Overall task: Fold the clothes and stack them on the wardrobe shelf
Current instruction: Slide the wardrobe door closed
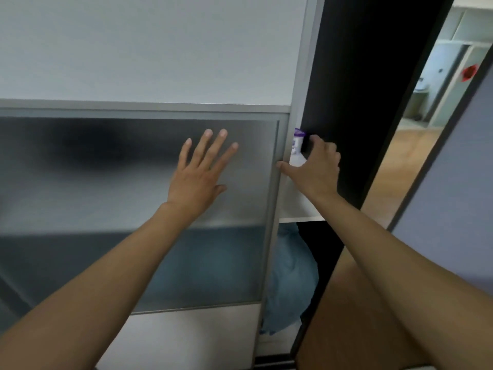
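Note:
A sliding wardrobe door [112,169] with a frosted grey panel and a metal frame fills the left and middle of the view. My left hand [198,174] lies flat on the frosted panel with its fingers spread. My right hand [316,166] reaches into the narrow gap at the door's right edge, thumb against the door frame and fingers curled into the opening. Behind the gap a white wardrobe shelf [296,206] shows. Below the shelf hangs light blue clothing [290,279], partly blurred through the frosted panel.
A small white container with a purple lid [299,141] stands on the shelf just left of my right fingers. A dark wardrobe side panel [368,108] rises at the right. Beyond it lie a wooden floor [400,166] and a doorway into another room.

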